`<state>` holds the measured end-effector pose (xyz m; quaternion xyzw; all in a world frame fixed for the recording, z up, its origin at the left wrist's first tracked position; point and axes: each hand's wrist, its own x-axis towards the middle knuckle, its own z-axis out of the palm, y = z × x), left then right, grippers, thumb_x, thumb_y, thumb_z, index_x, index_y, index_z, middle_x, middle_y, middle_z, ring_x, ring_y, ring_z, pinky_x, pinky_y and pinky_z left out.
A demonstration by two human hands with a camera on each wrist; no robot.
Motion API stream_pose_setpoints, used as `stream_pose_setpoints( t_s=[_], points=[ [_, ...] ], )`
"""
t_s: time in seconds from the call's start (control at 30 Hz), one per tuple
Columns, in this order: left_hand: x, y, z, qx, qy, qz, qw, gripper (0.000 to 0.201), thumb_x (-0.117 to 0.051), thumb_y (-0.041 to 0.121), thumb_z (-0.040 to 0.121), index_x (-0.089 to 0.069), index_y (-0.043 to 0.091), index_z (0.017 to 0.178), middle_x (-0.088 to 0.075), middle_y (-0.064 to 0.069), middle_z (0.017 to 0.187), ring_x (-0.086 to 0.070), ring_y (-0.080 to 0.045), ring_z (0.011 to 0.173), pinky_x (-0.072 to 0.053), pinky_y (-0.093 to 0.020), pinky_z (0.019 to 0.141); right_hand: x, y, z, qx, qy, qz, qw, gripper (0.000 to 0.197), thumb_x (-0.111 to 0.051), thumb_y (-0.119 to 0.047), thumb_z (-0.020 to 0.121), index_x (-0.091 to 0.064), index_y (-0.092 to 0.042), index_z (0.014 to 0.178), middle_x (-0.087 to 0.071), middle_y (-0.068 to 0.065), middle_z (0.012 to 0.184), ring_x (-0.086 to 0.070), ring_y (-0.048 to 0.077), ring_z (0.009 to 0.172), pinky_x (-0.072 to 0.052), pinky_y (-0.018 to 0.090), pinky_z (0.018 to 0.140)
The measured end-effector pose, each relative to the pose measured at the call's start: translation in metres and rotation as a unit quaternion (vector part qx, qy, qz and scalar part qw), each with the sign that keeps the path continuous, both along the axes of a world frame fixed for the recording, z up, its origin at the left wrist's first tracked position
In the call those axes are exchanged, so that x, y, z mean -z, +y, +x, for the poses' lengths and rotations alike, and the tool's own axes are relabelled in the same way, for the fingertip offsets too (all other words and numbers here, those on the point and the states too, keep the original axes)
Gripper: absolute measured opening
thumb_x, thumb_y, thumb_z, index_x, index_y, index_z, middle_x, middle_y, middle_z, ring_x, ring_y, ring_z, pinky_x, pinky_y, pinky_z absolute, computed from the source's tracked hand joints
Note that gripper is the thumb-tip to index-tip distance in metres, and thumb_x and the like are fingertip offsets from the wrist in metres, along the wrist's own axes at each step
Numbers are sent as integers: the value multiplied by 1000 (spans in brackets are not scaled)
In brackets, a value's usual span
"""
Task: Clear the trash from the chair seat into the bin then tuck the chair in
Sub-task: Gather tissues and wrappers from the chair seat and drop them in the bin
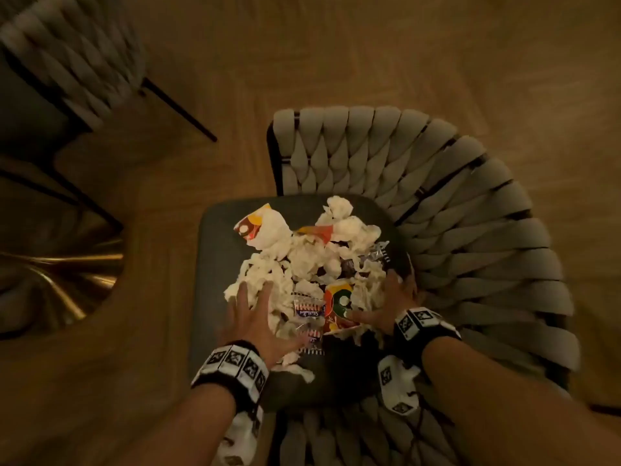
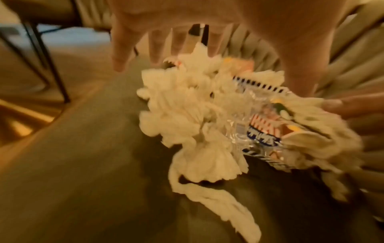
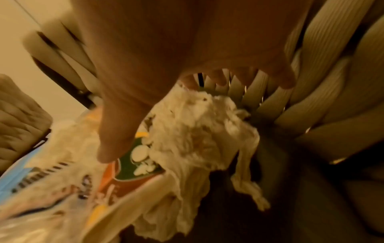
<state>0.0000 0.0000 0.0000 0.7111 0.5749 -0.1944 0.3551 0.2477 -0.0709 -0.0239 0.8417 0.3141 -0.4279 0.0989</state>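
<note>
A heap of trash (image 1: 312,260) lies on the dark seat (image 1: 218,264) of a chair with a woven grey backrest (image 1: 453,230). It holds crumpled white tissues, a clear snack wrapper (image 1: 307,309) and colourful printed paper (image 1: 339,301). My left hand (image 1: 260,314) lies flat against the heap's left side with its fingers spread. My right hand (image 1: 383,301) flanks the right side, its fingers reaching down behind a tissue wad (image 3: 197,131) and its thumb over the printed paper (image 3: 129,169). The left wrist view shows the wrapper (image 2: 261,131) under the left palm. Neither hand pinches anything.
A second woven chair (image 1: 67,55) stands at the upper left, with thin black legs. A gold table base (image 1: 57,274) sits at the left edge. Wooden floor (image 1: 336,45) surrounds the chair. No bin shows in any view.
</note>
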Motion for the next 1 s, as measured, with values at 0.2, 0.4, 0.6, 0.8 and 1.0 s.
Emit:
stream_pose_setpoints(
  t_s=[0.2, 0.4, 0.6, 0.8, 1.0],
  points=[
    [62, 6, 45, -82, -28, -30, 996, 120, -74, 77, 34, 2, 70, 127, 29, 8, 152, 8, -39, 143, -24, -69, 107, 43, 10, -13, 22, 13, 1, 1000, 141, -76, -73, 46, 20, -36, 144, 18, 9, 158, 7, 41, 145, -17, 60, 115],
    [68, 3, 46, -80, -74, 29, 994, 71, -80, 44, 61, -40, 50, 119, -14, -3, 141, -35, -35, 125, -43, -43, 102, 53, 8, -16, 87, 55, 48, 994, 107, -85, -53, 48, -24, -34, 134, -24, 9, 144, -28, 39, 133, -37, 51, 107],
    [62, 17, 31, -126, -145, -12, 981, 44, -74, 13, 71, -58, 35, 106, -34, -1, 109, -55, -20, 88, -50, -23, 82, 50, 4, 11, 138, 127, 114, 976, 73, -91, -33, 53, -59, -20, 117, -67, -1, 117, -62, 19, 109, -50, 33, 94],
    [30, 15, 25, -155, -199, -33, 967, 41, -72, 11, 71, -58, 38, 98, -46, -1, 106, -53, -8, 83, -43, -15, 70, 26, -7, 27, 176, 136, 179, 958, 55, -87, -9, 62, -66, -8, 113, -70, 12, 113, -65, 26, 107, -49, 34, 92],
    [7, 2, 18, -216, -267, -38, 938, 44, -77, 11, 70, -59, 42, 96, -50, 3, 108, -61, -6, 88, -54, -25, 81, 25, -11, -1, -17, 65, 49, 997, 85, -82, -53, 58, -46, -33, 132, -43, 9, 136, -45, 34, 124, -43, 45, 104]
  ],
)
